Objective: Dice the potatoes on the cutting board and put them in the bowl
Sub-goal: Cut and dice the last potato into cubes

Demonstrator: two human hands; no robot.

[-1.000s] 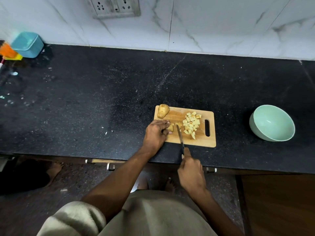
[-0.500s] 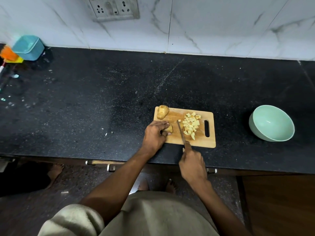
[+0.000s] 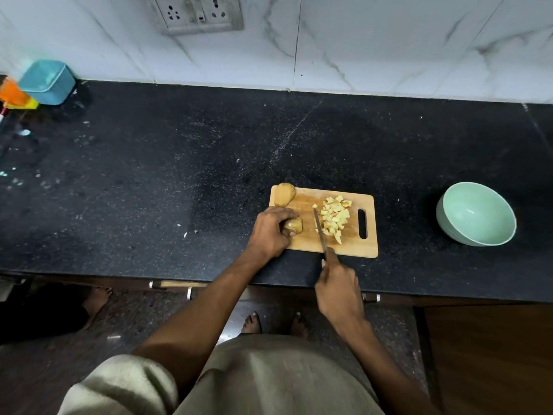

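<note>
A wooden cutting board (image 3: 302,241) lies on the black counter near its front edge. My left hand (image 3: 270,230) grips a partly cut potato piece (image 3: 294,225) at the board's left side. A whole potato (image 3: 284,194) lies at the board's far left corner. My right hand (image 3: 339,290) holds a knife (image 3: 319,227), its blade lying on the board beside a heap of diced potato (image 3: 335,217). A mint green bowl (image 3: 475,214) with nothing in it stands to the right of the board.
A blue container (image 3: 48,82) and orange items (image 3: 13,95) sit at the counter's far left. A wall socket (image 3: 197,13) is on the marble backsplash. Another person's bare foot (image 3: 97,301) is on the floor at left.
The knife has moved right, away from the held potato piece, pushing cut bits toward the diced heap. My left hand stays on the potato piece.
</note>
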